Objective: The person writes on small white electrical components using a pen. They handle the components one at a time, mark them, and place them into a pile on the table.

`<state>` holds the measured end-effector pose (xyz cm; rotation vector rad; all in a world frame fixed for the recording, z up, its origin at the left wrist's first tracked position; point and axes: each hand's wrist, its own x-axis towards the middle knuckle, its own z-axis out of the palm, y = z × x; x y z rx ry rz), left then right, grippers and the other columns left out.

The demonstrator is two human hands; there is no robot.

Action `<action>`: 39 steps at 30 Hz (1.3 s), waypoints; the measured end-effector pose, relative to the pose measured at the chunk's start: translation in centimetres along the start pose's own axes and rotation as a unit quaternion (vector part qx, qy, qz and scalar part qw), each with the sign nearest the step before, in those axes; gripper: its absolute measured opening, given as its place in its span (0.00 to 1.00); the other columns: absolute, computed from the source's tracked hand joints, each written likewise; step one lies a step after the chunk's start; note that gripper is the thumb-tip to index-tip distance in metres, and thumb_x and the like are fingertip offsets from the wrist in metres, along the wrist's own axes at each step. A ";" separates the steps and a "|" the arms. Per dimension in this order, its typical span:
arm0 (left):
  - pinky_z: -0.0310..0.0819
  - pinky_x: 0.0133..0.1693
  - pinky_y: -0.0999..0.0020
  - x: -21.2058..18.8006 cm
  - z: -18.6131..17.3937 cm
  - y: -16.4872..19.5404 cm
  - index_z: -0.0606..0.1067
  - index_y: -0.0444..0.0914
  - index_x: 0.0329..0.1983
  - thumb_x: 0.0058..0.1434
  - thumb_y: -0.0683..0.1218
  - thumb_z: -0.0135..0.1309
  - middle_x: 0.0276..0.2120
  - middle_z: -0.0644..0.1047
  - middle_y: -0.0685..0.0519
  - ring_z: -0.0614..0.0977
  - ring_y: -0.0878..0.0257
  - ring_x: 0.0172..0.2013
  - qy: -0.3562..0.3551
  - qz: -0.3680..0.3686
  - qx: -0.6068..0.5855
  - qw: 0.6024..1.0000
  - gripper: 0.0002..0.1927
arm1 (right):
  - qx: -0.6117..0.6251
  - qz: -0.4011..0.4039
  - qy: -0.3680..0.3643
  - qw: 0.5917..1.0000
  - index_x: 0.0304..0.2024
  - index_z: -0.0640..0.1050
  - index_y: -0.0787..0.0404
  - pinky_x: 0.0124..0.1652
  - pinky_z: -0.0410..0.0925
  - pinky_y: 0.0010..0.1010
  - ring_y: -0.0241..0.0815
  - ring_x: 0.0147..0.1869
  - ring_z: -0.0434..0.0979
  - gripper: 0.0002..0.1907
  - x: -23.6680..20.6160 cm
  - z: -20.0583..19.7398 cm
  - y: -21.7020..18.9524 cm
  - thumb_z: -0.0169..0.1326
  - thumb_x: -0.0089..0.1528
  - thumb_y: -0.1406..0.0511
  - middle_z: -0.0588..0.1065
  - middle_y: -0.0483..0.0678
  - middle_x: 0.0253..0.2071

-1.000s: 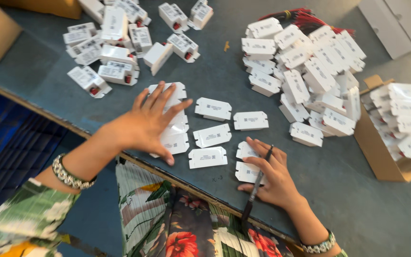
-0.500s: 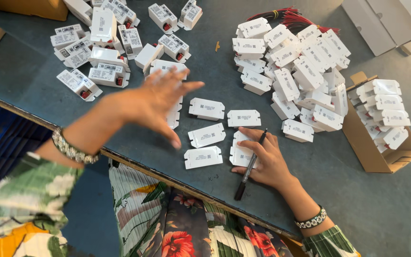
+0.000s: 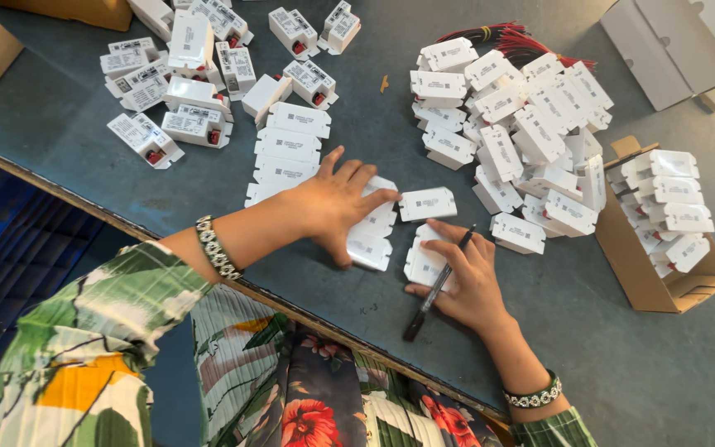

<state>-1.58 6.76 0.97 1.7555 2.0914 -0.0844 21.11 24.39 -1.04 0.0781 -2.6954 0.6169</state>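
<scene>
L hand [image 3: 334, 205]: 1.0 s ago spread flat over the column of white plastic modules; 0.5 s ago lifted, fingers splayed above table; now back down, palm on the white modules [image 3: 372, 236] at centre, thumb hooked at the near one, fingertips reaching toward the single module [image 3: 428, 204] beside them.

Centre modules: earlier a loose spread w/ gaps between; now bunched under L hand, overlapping.

Column of modules [image 3: 290, 153] left of L hand: was covered by the hand, now exposed, stacked in a row.

R hand [image 3: 463, 277]: same spot approx, fingers now flatter on its modules [image 3: 424, 263]; black marker [image 3: 435, 286] between fingers.
</scene>
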 end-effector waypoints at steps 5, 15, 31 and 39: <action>0.30 0.67 0.33 -1.9 1.7 1.6 0.48 0.47 0.75 0.28 0.65 0.74 0.68 0.53 0.31 0.50 0.34 0.71 0.040 0.020 -0.016 0.999 0.73 | -0.001 0.041 0.047 0.998 0.52 0.75 0.55 0.60 0.60 0.46 0.53 0.64 0.70 0.38 0.7 0.3 1.4 0.74 0.42 0.51 0.72 0.51 0.63; 0.39 0.69 0.43 -7.3 5.1 5.3 0.56 0.35 0.71 0.28 0.62 0.74 0.70 0.52 0.32 0.48 0.34 0.72 0.155 0.083 -0.118 0.977 0.68 | 0.050 0.094 0.043 0.993 0.58 0.71 0.58 0.61 0.55 0.47 0.52 0.62 0.68 0.35 6.4 3.6 1.5 0.70 0.53 0.54 0.72 0.50 0.65; 0.28 0.69 0.38 -6.8 2.6 5.5 0.57 0.45 0.74 0.30 0.67 0.69 0.74 0.46 0.40 0.43 0.47 0.74 0.075 0.064 -0.024 0.995 0.65 | 0.063 0.166 0.046 0.983 0.45 0.78 0.60 0.45 0.68 0.36 0.45 0.41 0.78 0.09 5.7 1.5 0.5 0.61 0.63 0.66 0.82 0.50 0.47; 0.26 0.69 0.39 -4.4 1.5 2.1 0.53 0.50 0.74 0.32 0.66 0.70 0.76 0.44 0.44 0.40 0.49 0.75 0.060 0.014 -0.002 0.998 0.66 | 0.067 0.179 0.099 0.977 0.45 0.77 0.62 0.53 0.71 0.33 0.47 0.52 0.82 0.11 1.2 -1.0 0.7 0.61 0.63 0.65 0.80 0.51 0.54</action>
